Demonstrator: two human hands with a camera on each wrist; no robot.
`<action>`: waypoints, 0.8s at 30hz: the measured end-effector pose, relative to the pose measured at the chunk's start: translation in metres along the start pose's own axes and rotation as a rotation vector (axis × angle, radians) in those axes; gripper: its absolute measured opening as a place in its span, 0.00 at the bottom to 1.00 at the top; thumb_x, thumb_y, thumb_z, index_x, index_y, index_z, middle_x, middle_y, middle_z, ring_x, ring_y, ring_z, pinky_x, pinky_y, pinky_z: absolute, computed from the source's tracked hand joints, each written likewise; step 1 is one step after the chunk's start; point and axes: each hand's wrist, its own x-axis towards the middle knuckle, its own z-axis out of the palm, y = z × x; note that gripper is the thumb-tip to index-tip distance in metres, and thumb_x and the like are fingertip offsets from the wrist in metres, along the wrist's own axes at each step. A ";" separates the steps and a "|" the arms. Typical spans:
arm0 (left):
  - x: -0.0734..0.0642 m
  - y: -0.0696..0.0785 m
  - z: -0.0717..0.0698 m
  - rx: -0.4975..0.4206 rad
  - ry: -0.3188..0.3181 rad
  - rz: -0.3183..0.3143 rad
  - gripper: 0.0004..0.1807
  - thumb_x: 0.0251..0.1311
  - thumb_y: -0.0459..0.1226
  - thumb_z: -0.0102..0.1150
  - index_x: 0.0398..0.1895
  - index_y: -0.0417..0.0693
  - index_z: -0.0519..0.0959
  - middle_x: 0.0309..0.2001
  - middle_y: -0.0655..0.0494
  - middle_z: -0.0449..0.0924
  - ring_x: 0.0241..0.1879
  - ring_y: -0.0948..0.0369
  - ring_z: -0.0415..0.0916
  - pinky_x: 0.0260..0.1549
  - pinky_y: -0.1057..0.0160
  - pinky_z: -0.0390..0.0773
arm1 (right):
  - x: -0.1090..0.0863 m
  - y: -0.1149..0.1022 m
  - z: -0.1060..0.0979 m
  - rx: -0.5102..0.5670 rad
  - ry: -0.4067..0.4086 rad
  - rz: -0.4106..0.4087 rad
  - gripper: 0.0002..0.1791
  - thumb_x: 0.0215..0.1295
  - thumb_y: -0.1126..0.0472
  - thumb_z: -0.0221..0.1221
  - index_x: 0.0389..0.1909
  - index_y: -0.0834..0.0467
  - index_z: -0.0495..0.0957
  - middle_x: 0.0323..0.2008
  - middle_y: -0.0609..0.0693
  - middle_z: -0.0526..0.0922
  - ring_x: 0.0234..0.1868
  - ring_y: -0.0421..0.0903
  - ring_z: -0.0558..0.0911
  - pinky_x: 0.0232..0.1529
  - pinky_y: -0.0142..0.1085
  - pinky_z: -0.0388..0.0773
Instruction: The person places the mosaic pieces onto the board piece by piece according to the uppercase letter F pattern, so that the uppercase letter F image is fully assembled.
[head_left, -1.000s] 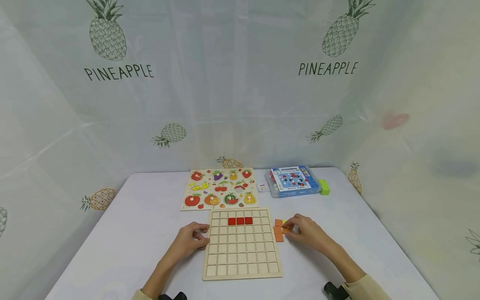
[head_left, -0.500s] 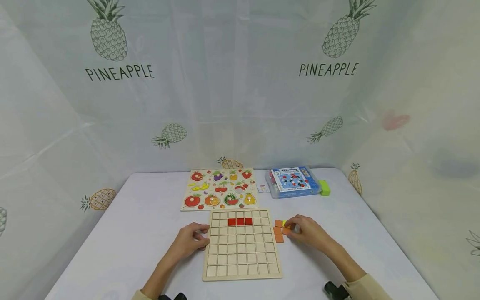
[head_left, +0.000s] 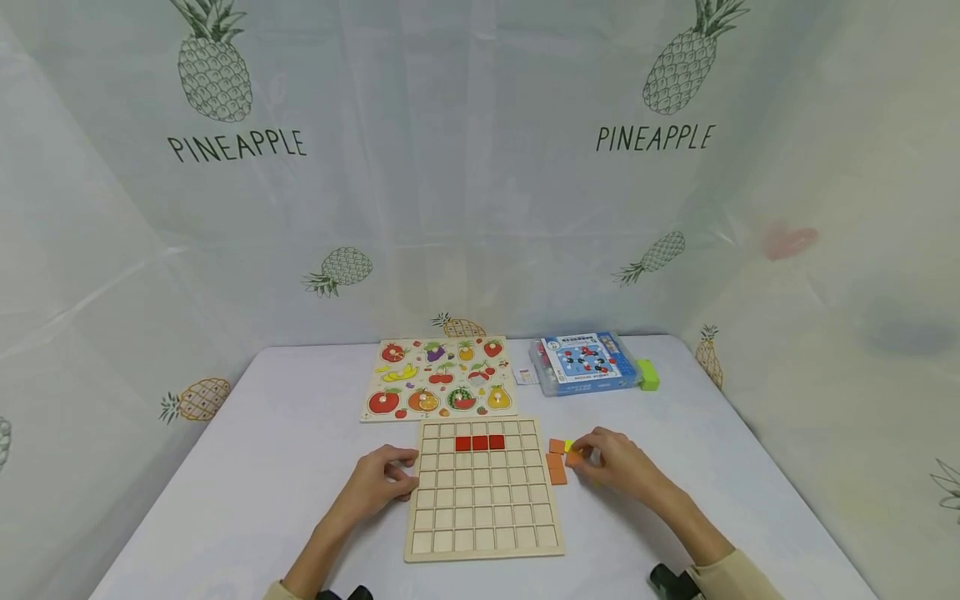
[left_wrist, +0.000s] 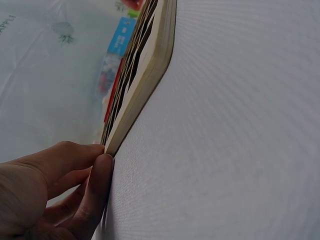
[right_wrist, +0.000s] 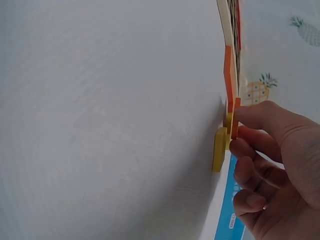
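Note:
The wooden grid board [head_left: 474, 498] lies flat at the middle of the table, with three red square tiles [head_left: 480, 442] side by side in an upper row. My left hand [head_left: 372, 482] holds the board's left edge between thumb and forefinger, seen closer in the left wrist view. Right of the board, my right hand [head_left: 617, 463] pinches an orange square tile [right_wrist: 236, 120] by thumb and forefinger. In the right wrist view this tile is just above the yellow tiles [right_wrist: 219, 150]. Several other orange tiles [head_left: 557, 474] lie beside the board; fingers partly hide the yellow ones.
Behind the board lies a fruit peg puzzle [head_left: 431, 398]. To its right are a small card [head_left: 527, 377], a clear plastic case with a blue label [head_left: 588, 364] and a bright green block [head_left: 648, 375]. A pineapple-print curtain [head_left: 480, 208] stands behind the table.
My right hand has shifted slightly to the right with the orange tile, away from the other orange tiles. My left hand and the board have stayed in place.

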 end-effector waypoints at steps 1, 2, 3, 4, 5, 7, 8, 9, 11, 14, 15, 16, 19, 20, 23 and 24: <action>0.000 0.000 0.000 -0.002 0.002 0.000 0.24 0.52 0.31 0.70 0.54 0.35 0.79 0.45 0.46 0.80 0.30 0.63 0.82 0.26 0.70 0.83 | 0.000 0.000 -0.001 -0.002 0.001 0.001 0.13 0.58 0.56 0.69 0.42 0.57 0.85 0.34 0.44 0.81 0.29 0.38 0.74 0.28 0.25 0.73; 0.001 0.000 0.000 -0.001 0.003 0.001 0.24 0.52 0.31 0.70 0.54 0.35 0.79 0.45 0.46 0.80 0.30 0.63 0.82 0.25 0.70 0.83 | 0.000 0.000 -0.001 -0.003 0.001 0.000 0.13 0.58 0.55 0.69 0.42 0.57 0.85 0.34 0.45 0.82 0.30 0.38 0.74 0.28 0.25 0.73; 0.001 0.000 0.000 -0.002 0.004 0.002 0.24 0.52 0.31 0.70 0.54 0.35 0.79 0.45 0.46 0.80 0.29 0.63 0.82 0.25 0.70 0.83 | 0.001 0.000 -0.002 -0.002 -0.001 0.004 0.13 0.58 0.55 0.69 0.42 0.57 0.85 0.34 0.45 0.81 0.30 0.38 0.74 0.28 0.25 0.73; 0.000 0.000 0.000 -0.005 0.004 0.004 0.24 0.52 0.31 0.70 0.54 0.35 0.79 0.45 0.45 0.80 0.29 0.63 0.82 0.25 0.70 0.83 | 0.001 0.000 -0.003 -0.002 -0.002 0.006 0.13 0.58 0.55 0.69 0.42 0.57 0.85 0.34 0.45 0.81 0.30 0.38 0.74 0.28 0.25 0.73; 0.000 0.000 0.000 -0.005 0.005 0.005 0.24 0.52 0.31 0.70 0.54 0.35 0.79 0.45 0.45 0.80 0.29 0.64 0.82 0.25 0.70 0.83 | 0.001 0.000 -0.003 -0.002 -0.003 0.010 0.13 0.58 0.55 0.69 0.42 0.57 0.85 0.34 0.44 0.81 0.30 0.39 0.74 0.28 0.25 0.73; 0.001 0.000 0.000 -0.005 0.005 0.006 0.24 0.52 0.31 0.70 0.54 0.35 0.79 0.45 0.46 0.80 0.29 0.64 0.82 0.25 0.69 0.83 | 0.002 0.000 -0.003 0.000 -0.003 0.006 0.12 0.58 0.56 0.69 0.41 0.57 0.85 0.34 0.44 0.81 0.30 0.40 0.74 0.28 0.25 0.73; 0.001 0.000 0.000 -0.005 0.005 0.006 0.24 0.52 0.31 0.70 0.54 0.35 0.79 0.45 0.46 0.80 0.29 0.65 0.82 0.25 0.69 0.83 | 0.002 -0.001 -0.002 0.003 -0.004 0.006 0.12 0.58 0.57 0.69 0.41 0.56 0.85 0.34 0.44 0.81 0.30 0.40 0.74 0.28 0.25 0.72; 0.000 0.000 0.000 -0.005 0.004 0.008 0.24 0.52 0.31 0.70 0.54 0.35 0.79 0.45 0.45 0.80 0.29 0.65 0.82 0.25 0.69 0.83 | 0.003 -0.001 -0.002 0.004 -0.002 0.006 0.12 0.57 0.57 0.69 0.41 0.56 0.85 0.34 0.44 0.81 0.30 0.40 0.74 0.28 0.25 0.72; 0.000 0.000 0.000 -0.002 0.003 0.005 0.24 0.52 0.31 0.70 0.54 0.35 0.79 0.45 0.45 0.80 0.28 0.65 0.82 0.25 0.69 0.83 | 0.005 -0.004 0.000 0.006 -0.002 0.001 0.12 0.57 0.58 0.69 0.41 0.56 0.85 0.34 0.44 0.81 0.30 0.40 0.73 0.27 0.25 0.71; -0.001 0.001 0.000 0.001 0.000 0.010 0.24 0.52 0.31 0.70 0.54 0.35 0.79 0.45 0.44 0.80 0.28 0.65 0.82 0.25 0.69 0.83 | 0.009 -0.008 0.004 0.004 -0.002 -0.005 0.12 0.56 0.59 0.69 0.41 0.56 0.86 0.34 0.44 0.81 0.28 0.39 0.72 0.26 0.25 0.69; -0.001 0.002 0.000 -0.001 0.000 0.009 0.24 0.52 0.31 0.70 0.54 0.34 0.79 0.45 0.44 0.79 0.28 0.65 0.81 0.25 0.69 0.83 | 0.011 -0.011 0.005 0.004 -0.003 -0.006 0.12 0.57 0.58 0.68 0.42 0.56 0.86 0.34 0.43 0.81 0.28 0.38 0.71 0.26 0.25 0.69; -0.001 0.002 0.000 -0.002 -0.001 0.008 0.24 0.52 0.31 0.70 0.54 0.34 0.79 0.44 0.44 0.79 0.28 0.65 0.81 0.25 0.69 0.83 | 0.013 -0.013 0.007 0.006 -0.005 -0.004 0.12 0.56 0.59 0.68 0.42 0.56 0.86 0.34 0.43 0.81 0.29 0.38 0.72 0.26 0.24 0.70; -0.002 0.002 -0.001 -0.015 0.001 0.005 0.24 0.51 0.31 0.70 0.54 0.34 0.79 0.44 0.44 0.80 0.28 0.65 0.81 0.25 0.69 0.83 | 0.019 -0.022 0.011 0.021 -0.014 -0.009 0.12 0.56 0.59 0.68 0.42 0.56 0.86 0.33 0.43 0.80 0.30 0.38 0.73 0.27 0.24 0.72; -0.002 0.002 -0.001 -0.016 -0.002 0.003 0.25 0.51 0.31 0.70 0.54 0.34 0.79 0.44 0.44 0.79 0.28 0.65 0.81 0.25 0.69 0.83 | 0.022 -0.026 0.013 0.020 -0.020 -0.014 0.12 0.56 0.59 0.68 0.41 0.55 0.86 0.33 0.43 0.80 0.31 0.38 0.73 0.28 0.24 0.73; -0.002 0.001 -0.001 -0.025 -0.003 0.005 0.25 0.52 0.31 0.70 0.54 0.34 0.79 0.44 0.44 0.79 0.28 0.65 0.82 0.25 0.69 0.83 | 0.029 -0.036 0.018 0.016 -0.041 -0.037 0.12 0.57 0.58 0.68 0.42 0.55 0.86 0.34 0.44 0.80 0.32 0.39 0.75 0.29 0.24 0.74; -0.002 0.001 -0.001 -0.028 -0.006 0.006 0.25 0.52 0.31 0.70 0.54 0.33 0.79 0.45 0.44 0.79 0.28 0.65 0.82 0.25 0.69 0.84 | 0.031 -0.040 0.019 0.010 -0.051 -0.045 0.12 0.57 0.57 0.68 0.42 0.55 0.85 0.35 0.44 0.80 0.32 0.39 0.75 0.29 0.25 0.73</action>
